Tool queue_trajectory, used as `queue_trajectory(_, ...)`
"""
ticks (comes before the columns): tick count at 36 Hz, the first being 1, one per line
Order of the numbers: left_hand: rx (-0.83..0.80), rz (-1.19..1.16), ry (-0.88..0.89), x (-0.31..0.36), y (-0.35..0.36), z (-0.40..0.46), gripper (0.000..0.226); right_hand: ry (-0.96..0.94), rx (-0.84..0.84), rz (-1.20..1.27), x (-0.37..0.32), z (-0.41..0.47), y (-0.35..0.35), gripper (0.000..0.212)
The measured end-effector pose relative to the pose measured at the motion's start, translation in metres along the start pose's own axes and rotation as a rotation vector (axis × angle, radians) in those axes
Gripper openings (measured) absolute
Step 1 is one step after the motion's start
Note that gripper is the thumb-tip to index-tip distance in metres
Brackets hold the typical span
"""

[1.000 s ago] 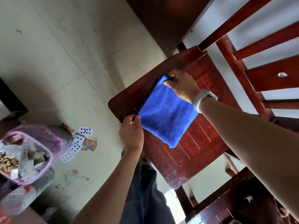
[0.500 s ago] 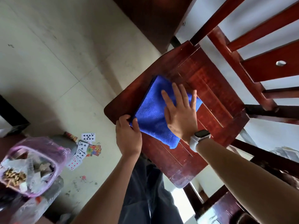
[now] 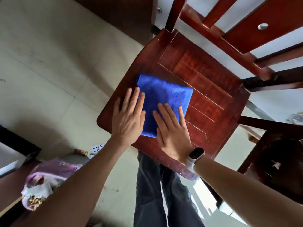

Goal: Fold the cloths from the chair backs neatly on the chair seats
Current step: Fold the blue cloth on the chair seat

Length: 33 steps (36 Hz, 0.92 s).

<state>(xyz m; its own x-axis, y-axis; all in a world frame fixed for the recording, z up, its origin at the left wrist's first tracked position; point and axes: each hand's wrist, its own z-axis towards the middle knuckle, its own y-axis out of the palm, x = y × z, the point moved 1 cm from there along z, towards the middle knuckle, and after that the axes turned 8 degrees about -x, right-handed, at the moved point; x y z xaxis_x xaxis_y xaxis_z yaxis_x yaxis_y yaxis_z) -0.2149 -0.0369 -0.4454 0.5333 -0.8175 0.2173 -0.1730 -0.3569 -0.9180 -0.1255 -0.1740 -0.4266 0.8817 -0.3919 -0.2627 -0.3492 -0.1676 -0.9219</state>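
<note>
A folded blue cloth (image 3: pixel 165 102) lies on the red-brown wooden chair seat (image 3: pixel 205 89), toward its front-left part. Both hands are spread flat with straight fingers, gripping nothing. The left hand (image 3: pixel 127 118) rests partly on the seat and overlaps the cloth's left edge; the right hand (image 3: pixel 173 130) presses on the cloth's near right part. A dark smartwatch (image 3: pixel 196 153) on the right wrist has a blank screen. On the floor (image 3: pixel 49 71) lie playing cards (image 3: pixel 97 147), 1 showing spade pips, near a pink plastic bag (image 3: pixel 49 174). No brand or label is legible.
</note>
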Motion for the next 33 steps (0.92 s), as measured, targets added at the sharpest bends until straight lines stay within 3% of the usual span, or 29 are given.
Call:
queue_trajectory(7,-0.132,0.110,0.020,-0.013,0.014,0.005,0.060,0.066,-0.205,-0.051,-0.004,-0.016,0.029,0.054)
queue_trajectory(12,-0.093,0.083,0.061,-0.007,-0.002,0.007,0.057,0.073,-0.041,0.202,0.001,-0.020,0.016,0.045)
queue_trajectory(14,-0.050,0.065,0.121,-0.001,-0.012,0.014,0.052,0.268,0.080,0.384,0.005,-0.025,0.008,0.040)
queue_trajectory(16,-0.056,0.069,0.177,0.005,-0.020,0.026,0.053,0.602,0.123,0.515,0.009,-0.028,0.000,0.039)
queue_trajectory(18,-0.109,0.080,0.220,0.010,-0.026,0.041,0.058,0.917,-0.047,0.615,0.012,-0.029,-0.004,0.042)
queue_trajectory(20,-0.183,0.064,0.249,0.012,-0.029,0.057,0.061,1.009,-0.219,0.652,0.011,-0.029,-0.003,0.044)
queue_trajectory(23,-0.255,0.057,0.237,0.011,-0.031,0.078,0.060,1.022,-0.271,0.803,0.001,-0.023,0.001,0.047)
queue_trajectory(28,-0.152,0.114,0.163,0.009,-0.034,0.088,0.040,1.143,-0.190,0.990,0.009,-0.017,-0.016,0.037)
queue_trajectory(30,-0.098,0.086,0.095,0.010,-0.034,0.080,0.036,1.117,-0.046,1.000,0.026,-0.017,-0.029,0.029)
queue_trajectory(33,-0.083,-0.162,-0.014,0.016,-0.029,0.058,0.033,0.998,0.213,0.962,0.060,-0.013,-0.047,0.025)
